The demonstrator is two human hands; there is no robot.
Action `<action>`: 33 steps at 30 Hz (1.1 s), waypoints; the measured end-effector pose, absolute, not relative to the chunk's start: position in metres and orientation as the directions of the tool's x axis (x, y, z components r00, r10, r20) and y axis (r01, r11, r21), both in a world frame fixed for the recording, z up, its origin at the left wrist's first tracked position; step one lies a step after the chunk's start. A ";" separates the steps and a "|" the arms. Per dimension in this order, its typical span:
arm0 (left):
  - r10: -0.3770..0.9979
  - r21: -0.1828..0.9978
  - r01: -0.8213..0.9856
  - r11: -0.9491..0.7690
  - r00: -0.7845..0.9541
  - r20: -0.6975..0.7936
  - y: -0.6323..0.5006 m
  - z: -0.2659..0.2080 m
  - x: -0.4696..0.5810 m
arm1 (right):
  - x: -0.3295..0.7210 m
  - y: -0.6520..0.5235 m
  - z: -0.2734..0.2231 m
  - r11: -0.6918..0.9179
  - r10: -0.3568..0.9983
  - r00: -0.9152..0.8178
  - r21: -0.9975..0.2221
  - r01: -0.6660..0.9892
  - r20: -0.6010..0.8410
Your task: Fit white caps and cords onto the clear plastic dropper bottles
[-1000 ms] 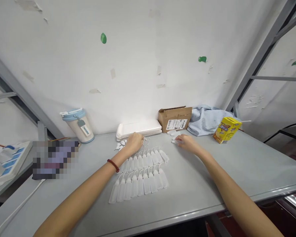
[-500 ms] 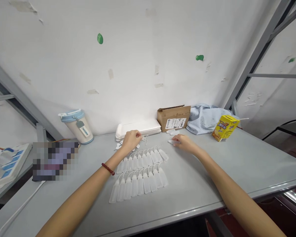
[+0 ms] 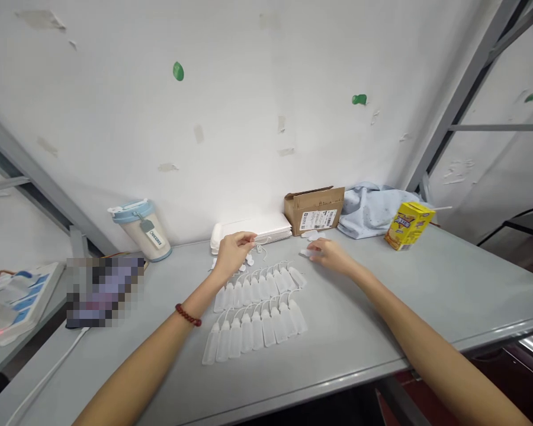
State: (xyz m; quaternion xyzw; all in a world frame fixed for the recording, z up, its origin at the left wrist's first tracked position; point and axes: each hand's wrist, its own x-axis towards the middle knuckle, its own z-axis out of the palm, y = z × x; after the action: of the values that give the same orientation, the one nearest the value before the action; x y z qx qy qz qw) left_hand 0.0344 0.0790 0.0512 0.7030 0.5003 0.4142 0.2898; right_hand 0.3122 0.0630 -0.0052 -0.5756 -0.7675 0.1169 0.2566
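Note:
My left hand (image 3: 234,254) is closed in a pinch on a thin white cord (image 3: 263,241) whose end dangles beside the fingers. Under and beside it lie small white caps (image 3: 249,259). My right hand (image 3: 331,255) grips a small translucent plastic tube (image 3: 307,252) between thumb and fingers, its narrow end toward the left hand. In front of both hands, similar translucent tubes with curved white cords lie in two rows, a back row (image 3: 256,289) and a front row (image 3: 256,328). Several loose tubes (image 3: 313,235) lie just behind my right hand.
Behind the hands are a stack of white trays (image 3: 266,225) and a cardboard box (image 3: 315,210). A light blue cloth (image 3: 368,213) and a yellow drink carton (image 3: 409,226) stand right. At left are a tumbler (image 3: 144,231), a blurred-out device (image 3: 106,293) and a power strip (image 3: 22,302).
My left hand has risen slightly, with the cord showing more clearly at its fingertips. My right hand still holds the tube, with its fingers a little shifted. The view has moved slightly.

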 end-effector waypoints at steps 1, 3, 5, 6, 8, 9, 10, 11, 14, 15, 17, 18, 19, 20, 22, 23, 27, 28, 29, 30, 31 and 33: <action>0.949 0.842 0.437 -0.315 0.154 0.275 0.073 0.053 0.033 | 0.309 0.062 -0.003 0.326 0.937 -0.210 -0.481 0.814 0.281; 0.969 0.908 0.341 -0.243 0.135 0.208 0.059 0.056 0.030 | 0.300 0.057 0.003 0.362 0.920 -0.214 -0.501 0.786 0.329; 0.986 0.959 0.241 -0.147 0.115 0.122 0.043 0.055 0.028 | 0.288 0.049 0.010 0.435 0.881 -0.207 -0.558 0.706 0.425; 0.989 0.975 0.193 -0.112 0.113 0.091 0.035 0.053 0.027 | 0.282 0.044 0.013 0.482 0.858 -0.206 -0.600 0.639 0.470; 0.990 0.992 0.099 -0.074 0.131 0.061 0.022 0.047 0.025 | 0.268 0.033 0.018 0.535 0.836 -0.216 -0.659 0.529 0.505; 0.990 0.996 0.062 -0.069 0.130 0.061 0.017 0.044 0.024 | 0.261 0.028 0.020 0.553 0.827 -0.230 -0.671 0.495 0.512; 0.990 0.997 0.033 -0.071 0.126 0.067 0.013 0.041 0.024 | 0.254 0.023 0.022 0.563 0.824 -0.247 -0.679 0.472 0.511; 0.990 0.997 0.010 -0.076 0.120 0.075 0.009 0.038 0.023 | 0.248 0.019 0.023 0.570 0.820 -0.263 -0.684 0.454 0.508; 0.987 0.995 -0.043 -0.084 0.135 0.090 0.003 0.035 0.022 | 0.235 0.009 0.025 0.582 0.813 -0.305 -0.697 0.419 0.496; 0.985 0.995 -0.061 -0.083 0.146 0.091 0.001 0.036 0.022 | 0.232 0.007 0.026 0.581 0.814 -0.314 -0.702 0.413 0.489; 0.981 0.993 -0.089 -0.077 0.169 0.091 -0.002 0.037 0.023 | 0.227 0.003 0.027 0.573 0.819 -0.327 -0.712 0.405 0.472; 0.980 0.992 -0.099 -0.075 0.177 0.092 -0.004 0.038 0.024 | 0.226 0.001 0.028 0.569 0.821 -0.330 -0.718 0.401 0.466; 0.978 0.991 -0.107 -0.075 0.185 0.094 -0.005 0.038 0.025 | 0.224 0.000 0.028 0.565 0.823 -0.335 -0.725 0.394 0.459; 0.977 0.991 -0.113 -0.075 0.192 0.096 -0.007 0.039 0.027 | 0.223 -0.002 0.029 0.559 0.826 -0.339 -0.733 0.387 0.451; 0.974 0.990 -0.117 -0.076 0.206 0.099 -0.010 0.038 0.029 | 0.222 -0.005 0.029 0.539 0.836 -0.344 -0.755 0.373 0.427; 0.973 0.991 -0.112 -0.072 0.212 0.095 -0.011 0.038 0.030 | 0.221 -0.006 0.029 0.525 0.844 -0.344 -0.767 0.368 0.412; 0.977 0.994 -0.091 -0.056 0.198 0.073 -0.014 0.039 0.032 | 0.221 -0.007 0.028 0.485 0.861 -0.349 -0.804 0.345 0.370; 0.979 0.994 -0.090 -0.058 0.187 0.074 -0.014 0.039 0.032 | 0.221 -0.007 0.027 0.480 0.861 -0.355 -0.810 0.337 0.363; 0.981 0.994 -0.090 -0.062 0.178 0.077 -0.015 0.040 0.032 | 0.221 -0.006 0.027 0.477 0.861 -0.360 -0.815 0.329 0.358; 0.981 0.994 -0.086 -0.065 0.175 0.079 -0.014 0.041 0.032 | 0.222 -0.006 0.026 0.472 0.862 -0.365 -0.821 0.322 0.353; 0.981 0.995 -0.078 -0.067 0.177 0.080 -0.014 0.041 0.033 | 0.222 -0.006 0.026 0.468 0.862 -0.368 -0.825 0.315 0.349; 0.979 0.996 -0.060 -0.069 0.186 0.079 -0.014 0.040 0.033 | 0.221 -0.006 0.026 0.464 0.863 -0.368 -0.831 0.308 0.346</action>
State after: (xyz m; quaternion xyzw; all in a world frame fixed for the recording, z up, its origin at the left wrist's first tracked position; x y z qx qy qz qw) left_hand 0.0330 -0.0138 0.0403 0.5500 0.4181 0.4818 0.5390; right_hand 0.2214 -0.0056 0.0262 -0.3888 -0.7531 0.3419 0.4059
